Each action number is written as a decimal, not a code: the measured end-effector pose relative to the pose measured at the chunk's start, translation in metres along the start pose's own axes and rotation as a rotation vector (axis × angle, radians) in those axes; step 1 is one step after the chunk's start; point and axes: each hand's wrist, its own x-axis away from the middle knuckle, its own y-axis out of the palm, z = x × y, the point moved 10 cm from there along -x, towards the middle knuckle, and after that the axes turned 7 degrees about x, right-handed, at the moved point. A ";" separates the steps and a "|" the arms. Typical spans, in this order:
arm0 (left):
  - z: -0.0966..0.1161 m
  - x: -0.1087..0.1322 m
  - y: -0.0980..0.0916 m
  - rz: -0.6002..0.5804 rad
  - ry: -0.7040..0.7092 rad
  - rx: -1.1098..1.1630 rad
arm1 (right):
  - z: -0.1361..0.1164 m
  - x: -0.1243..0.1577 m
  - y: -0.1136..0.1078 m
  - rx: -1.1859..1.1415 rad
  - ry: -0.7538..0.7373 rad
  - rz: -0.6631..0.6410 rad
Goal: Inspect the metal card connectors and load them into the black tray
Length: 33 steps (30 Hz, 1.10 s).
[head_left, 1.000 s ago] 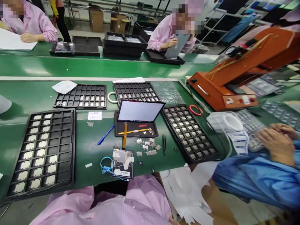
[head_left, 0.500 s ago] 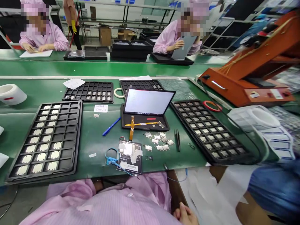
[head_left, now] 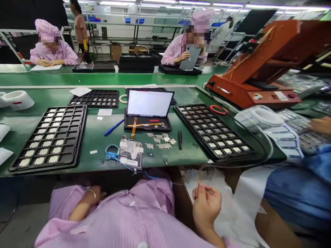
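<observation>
Since the earlier frame the right hand [head_left: 207,205] has risen from the bottom edge into the lower right of the frame, and more of the left hand [head_left: 96,194] has come into view at lower left. The right hand's fingers are curled, thumb up near the forefinger; whether it pinches something small cannot be told. It is in front of loose white sheets [head_left: 235,215], below the edge of the green surface [head_left: 88,163]. The left hand lies low by the lap, a bracelet at its wrist; its fingers are too dark to tell whether they grasp anything.

Between and above the hands, at lower centre, a circuit board [head_left: 130,154] lies on the surface, a blue strap [head_left: 112,156] beside it. An orange ribbon cable [head_left: 133,128] runs from it toward a lit screen [head_left: 150,103], which leans back at the centre. Small metal parts [head_left: 166,139] are scattered right of the board, with black tweezers [head_left: 180,140] just beside them. A black tray [head_left: 81,139] of plates stands at left.
</observation>
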 end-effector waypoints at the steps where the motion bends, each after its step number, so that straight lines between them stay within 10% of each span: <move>1: -0.015 0.003 0.003 0.003 -0.040 -0.043 | -0.010 -0.005 -0.003 -0.007 -0.031 0.029; 7: -0.088 0.024 -0.017 0.101 -0.210 -0.272 | -0.066 -0.008 0.000 -0.073 -0.227 0.139; 12: -0.081 0.037 -0.004 0.057 -0.151 -0.283 | -0.100 0.004 0.034 -0.177 -0.217 -0.121; 17: -0.002 0.040 0.015 -0.099 0.002 -0.183 | -0.086 0.003 0.060 -0.257 0.085 -0.389; 25: 0.172 -0.013 0.039 -0.091 0.434 -0.367 | -0.061 0.006 0.067 -0.301 0.275 -0.440; 33: 0.234 -0.081 0.066 -0.119 0.428 -0.709 | -0.039 0.012 0.050 -0.332 0.414 -0.368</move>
